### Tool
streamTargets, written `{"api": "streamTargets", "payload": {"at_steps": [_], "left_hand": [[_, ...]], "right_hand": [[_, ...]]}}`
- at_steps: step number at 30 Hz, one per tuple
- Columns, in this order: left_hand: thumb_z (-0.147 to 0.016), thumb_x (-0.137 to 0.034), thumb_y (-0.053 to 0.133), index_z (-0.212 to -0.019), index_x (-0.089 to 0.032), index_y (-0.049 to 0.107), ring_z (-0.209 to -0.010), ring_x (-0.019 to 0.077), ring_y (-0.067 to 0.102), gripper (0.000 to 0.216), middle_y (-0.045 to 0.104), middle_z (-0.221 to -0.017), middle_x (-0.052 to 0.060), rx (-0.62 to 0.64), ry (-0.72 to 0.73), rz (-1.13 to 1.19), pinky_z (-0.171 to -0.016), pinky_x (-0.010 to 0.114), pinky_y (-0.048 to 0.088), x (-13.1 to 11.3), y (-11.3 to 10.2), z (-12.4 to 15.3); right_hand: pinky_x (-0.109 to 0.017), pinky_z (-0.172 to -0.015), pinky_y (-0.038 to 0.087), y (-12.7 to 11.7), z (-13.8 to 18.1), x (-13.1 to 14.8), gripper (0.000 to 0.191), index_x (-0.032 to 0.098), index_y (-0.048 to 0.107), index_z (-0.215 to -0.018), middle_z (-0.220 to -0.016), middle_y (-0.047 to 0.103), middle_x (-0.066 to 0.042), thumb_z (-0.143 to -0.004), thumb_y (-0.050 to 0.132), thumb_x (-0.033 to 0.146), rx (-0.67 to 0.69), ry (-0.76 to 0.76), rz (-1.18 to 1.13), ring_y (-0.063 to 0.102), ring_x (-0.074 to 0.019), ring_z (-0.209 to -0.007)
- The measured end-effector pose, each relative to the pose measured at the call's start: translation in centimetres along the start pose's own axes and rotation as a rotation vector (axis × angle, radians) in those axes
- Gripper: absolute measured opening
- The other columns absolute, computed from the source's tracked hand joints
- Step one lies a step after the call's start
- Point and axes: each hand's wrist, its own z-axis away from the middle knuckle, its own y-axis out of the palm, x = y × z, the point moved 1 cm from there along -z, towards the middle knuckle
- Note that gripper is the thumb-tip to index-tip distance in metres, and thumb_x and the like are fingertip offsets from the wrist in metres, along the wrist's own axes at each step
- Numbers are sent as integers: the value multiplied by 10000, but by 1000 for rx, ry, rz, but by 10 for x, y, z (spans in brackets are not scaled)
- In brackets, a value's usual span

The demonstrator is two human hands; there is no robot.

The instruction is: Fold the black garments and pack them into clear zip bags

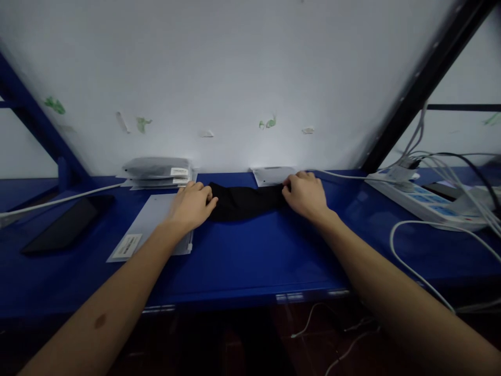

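Observation:
A piece of black cloth (246, 202), folded into a long strip, lies across the blue table between my two hands. My left hand (192, 204) is closed at its left end, fingers curled. My right hand (306, 194) pinches the right end, with the thumb toward the cloth. What kind of garment or fabric item it is, I cannot tell. Partly under my left wrist lies a flat frosted zip bag (151, 216) with a white barcode label. Behind my left hand is a stack of filled zip bags (156, 169). Another frosted bag (274, 175) lies behind the cloth, near my right hand.
A dark phone-like slab (64, 227) lies at the left, with a white cable (62, 200) passing behind it. At the right sit a large white power strip (426, 201) and tangled cables. The blue table (242, 261) ends at a front edge; a white wall rises behind.

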Motion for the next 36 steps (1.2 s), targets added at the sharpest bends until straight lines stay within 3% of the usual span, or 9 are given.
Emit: {"api": "streamTargets", "payload": {"at_steps": [4,7,12,18,23,29,33,36], "left_hand": [[-970,-373,466,-1247,-159,629,-1192,342,523,386,637,-1222,151,58,-2,31,-969,474,440,4,6,1],[-974,-386,451,-1318,-147,592,-1227,363,509,442,631,-1265,171,104,-27,48,-980,504,439,6,8,2],[-967,-400,452,-1333,-131,577,-1229,378,513,471,639,-1265,187,115,-9,59,-983,530,436,7,6,2],[-972,-377,454,-1321,-161,601,-1218,365,512,436,636,-1256,166,122,7,31,-983,514,433,7,2,1],[-964,-353,491,-1273,-215,629,-1194,331,521,366,634,-1221,127,116,37,3,-992,477,432,7,-1,1],[-943,-327,503,-1301,-199,604,-1168,338,534,393,639,-1183,136,59,21,58,-992,491,430,4,-4,-1],[-931,-308,504,-1241,-210,623,-1091,294,571,346,668,-1087,106,11,-2,141,-981,455,447,4,-5,-2],[-922,-295,500,-1183,-191,641,-1063,285,582,315,682,-1038,101,-13,-32,177,-970,445,455,2,-4,-3]], "right_hand": [[-410,-829,427,9,1,9,331,134,710,-1045,-1100,680,-180,-917,425,242,152,-70,30,585,-302,-1023],[-395,-772,452,10,1,10,334,139,712,-1058,-1102,688,-182,-919,426,242,167,-62,7,609,-299,-1013],[-392,-735,472,3,-2,8,321,141,727,-1017,-1038,711,-188,-907,444,248,163,-151,22,654,-282,-909],[-362,-756,464,1,-10,-13,262,196,736,-956,-979,729,-111,-875,524,326,173,-326,-85,654,-239,-862],[-343,-721,441,5,-10,-24,290,219,732,-926,-956,744,-75,-915,509,405,122,-244,-202,646,-229,-865],[-319,-704,438,10,-12,-28,237,202,722,-938,-891,738,-70,-898,512,305,120,-173,-295,639,-206,-804],[-341,-800,466,11,-13,-30,237,176,720,-948,-939,717,-98,-872,507,249,114,-254,-324,633,-216,-868],[-368,-882,463,12,-13,-31,255,172,722,-967,-1000,698,-118,-866,492,219,86,-225,-263,612,-242,-987]]}}
